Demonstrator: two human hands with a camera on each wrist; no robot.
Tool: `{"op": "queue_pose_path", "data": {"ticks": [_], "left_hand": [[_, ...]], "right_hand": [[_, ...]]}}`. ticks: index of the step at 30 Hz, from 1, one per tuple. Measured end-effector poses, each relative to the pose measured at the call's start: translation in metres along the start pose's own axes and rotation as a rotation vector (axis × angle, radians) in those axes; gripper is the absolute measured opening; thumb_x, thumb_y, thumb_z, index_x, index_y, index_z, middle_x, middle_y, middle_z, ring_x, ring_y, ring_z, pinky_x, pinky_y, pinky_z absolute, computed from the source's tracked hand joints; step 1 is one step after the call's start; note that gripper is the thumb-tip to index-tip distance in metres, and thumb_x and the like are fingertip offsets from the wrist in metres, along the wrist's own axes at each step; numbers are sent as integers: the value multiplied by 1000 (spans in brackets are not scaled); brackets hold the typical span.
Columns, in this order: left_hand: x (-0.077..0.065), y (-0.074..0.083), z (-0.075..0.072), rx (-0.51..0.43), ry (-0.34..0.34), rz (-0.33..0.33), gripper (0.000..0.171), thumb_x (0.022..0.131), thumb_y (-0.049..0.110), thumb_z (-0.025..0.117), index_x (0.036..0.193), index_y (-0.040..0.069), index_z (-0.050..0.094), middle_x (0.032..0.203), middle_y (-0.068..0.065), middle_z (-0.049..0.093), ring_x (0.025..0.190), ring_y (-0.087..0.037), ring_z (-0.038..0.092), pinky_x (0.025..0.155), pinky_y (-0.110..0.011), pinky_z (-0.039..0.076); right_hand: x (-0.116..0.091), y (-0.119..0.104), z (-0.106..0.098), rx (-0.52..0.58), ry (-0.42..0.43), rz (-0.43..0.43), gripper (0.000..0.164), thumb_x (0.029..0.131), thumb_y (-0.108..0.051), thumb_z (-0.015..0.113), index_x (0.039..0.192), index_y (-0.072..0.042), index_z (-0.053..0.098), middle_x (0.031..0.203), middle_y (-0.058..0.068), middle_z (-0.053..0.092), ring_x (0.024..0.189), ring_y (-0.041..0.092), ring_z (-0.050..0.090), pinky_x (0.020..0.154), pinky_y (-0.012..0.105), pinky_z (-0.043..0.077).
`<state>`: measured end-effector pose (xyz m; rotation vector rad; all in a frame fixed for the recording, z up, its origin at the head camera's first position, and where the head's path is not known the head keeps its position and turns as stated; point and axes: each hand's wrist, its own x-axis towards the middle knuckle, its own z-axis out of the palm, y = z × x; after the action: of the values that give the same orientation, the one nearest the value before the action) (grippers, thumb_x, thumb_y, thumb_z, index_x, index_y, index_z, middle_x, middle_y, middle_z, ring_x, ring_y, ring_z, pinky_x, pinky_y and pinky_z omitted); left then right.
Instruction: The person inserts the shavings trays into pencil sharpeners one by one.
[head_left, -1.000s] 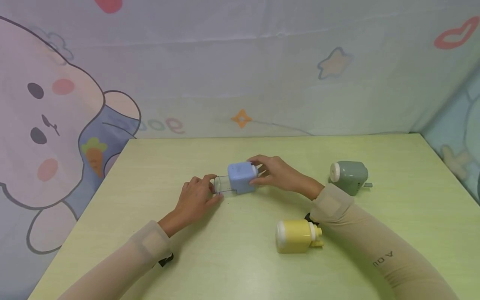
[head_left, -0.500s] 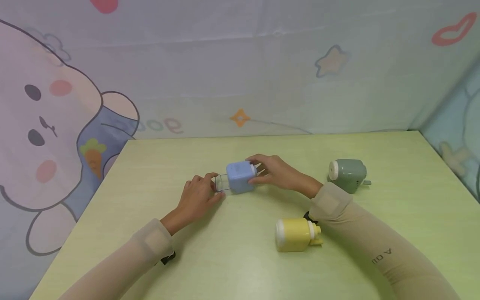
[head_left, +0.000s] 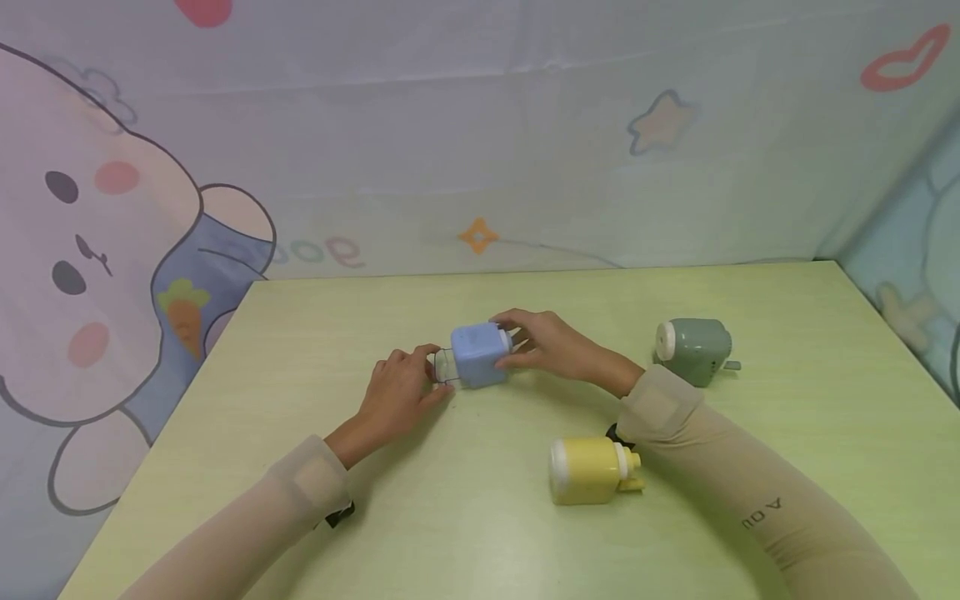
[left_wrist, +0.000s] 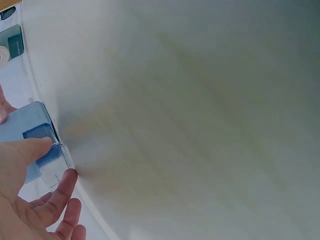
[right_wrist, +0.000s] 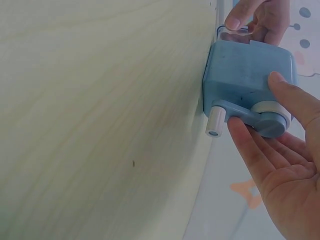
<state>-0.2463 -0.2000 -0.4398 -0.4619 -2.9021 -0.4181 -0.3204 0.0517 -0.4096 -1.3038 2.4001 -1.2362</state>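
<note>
A blue crank pencil sharpener (head_left: pixel 478 357) lies near the middle of the table, its clear shavings drawer (head_left: pixel 446 367) partly out on the left side. My left hand (head_left: pixel 392 393) pinches the drawer's outer end between thumb and fingers. At the other end, my right hand (head_left: pixel 553 348) holds the sharpener's body, thumb on one face and fingers by the crank. In the right wrist view, the crank's white knob (right_wrist: pixel 215 122) and round hub (right_wrist: pixel 270 124) point toward the camera. The left wrist view shows the drawer (left_wrist: pixel 54 173) below the opening in the blue body.
A yellow crank sharpener (head_left: pixel 588 472) lies on the table (head_left: pixel 450 517) in front of my right forearm. Farther right stands a dark green sharpener (head_left: pixel 699 350) with its crank to the right. A printed cloth (head_left: pixel 420 150) hangs behind the table's back edge.
My left hand has moved slightly right, and the clear drawer has slid farther into the blue sharpener. The right hand keeps its hold on the body.
</note>
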Motion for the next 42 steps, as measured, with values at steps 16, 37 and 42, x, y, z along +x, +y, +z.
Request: {"op": "queue_pose_path", "data": {"ticks": [16,37,42], "left_hand": [[1,4,0,-5,-8,-3,57,85,38,63,127,6,43,91,8,58,89,-17,42,75,-36,34],[3,5,2,-13,6,29,56,84,36,65,125,5,43,89,5,58,87,-17,43,74,-36,35],[3,6,1,-12,9,36,57,83,36,66,124,3,43,88,5,59,87,-18,43,74,-37,36]], "right_hand": [[0,0,0,11,-4,-9,57,79,-17,71,127,-2,43,118,17,52,95,21,57,76,35,49],[-1,0,1,-21,-3,-9,55,81,-18,69,127,-3,43,118,15,52,95,19,57,76,33,49],[-1,-2,1,-17,-4,-2,55,81,-18,70,127,-3,43,118,14,52,94,18,57,76,33,49]]}}
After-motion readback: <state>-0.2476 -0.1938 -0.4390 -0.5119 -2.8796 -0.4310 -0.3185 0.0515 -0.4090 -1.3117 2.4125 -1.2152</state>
